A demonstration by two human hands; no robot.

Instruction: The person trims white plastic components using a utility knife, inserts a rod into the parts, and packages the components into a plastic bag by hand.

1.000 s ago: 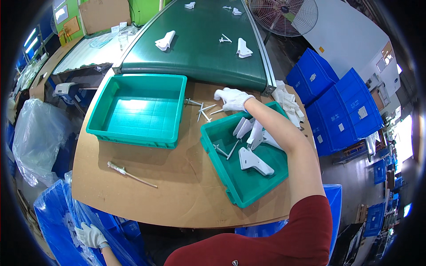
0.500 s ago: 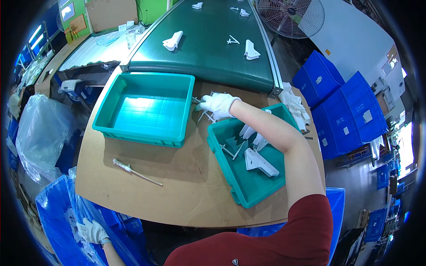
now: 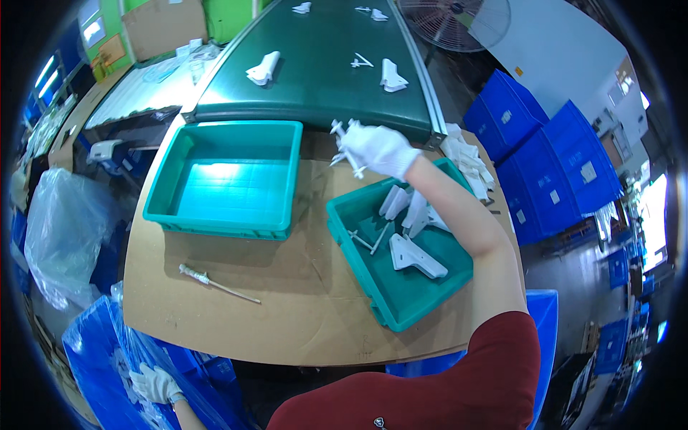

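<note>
My right hand (image 3: 380,150), in a white glove, is closed around several thin white plastic sprue sticks (image 3: 346,147). It is raised over the far side of the table, just in front of the conveyor. Beneath my right forearm lies a green tray (image 3: 383,315) with several white moulded plastic parts (image 3: 416,256) and thin branched sprues (image 3: 371,242) in it. My left hand (image 3: 156,384), also gloved, hangs at the lower left with its fingers spread. It is over a blue bin (image 3: 86,344) lined with clear plastic, where whitish pieces show through.
A second green tray (image 3: 218,231) stands bare at the table's left. A thin tool with a wrapped handle (image 3: 215,282) lies before it. More white parts (image 3: 264,68) sit on the green conveyor (image 3: 308,93). White cloths (image 3: 469,161) and stacked blue crates (image 3: 559,172) are at the right.
My right hand has lifted the white sprue sticks off the cardboard, moving slightly right and toward the conveyor. My left hand stays over the bin. The view has shifted a little.
</note>
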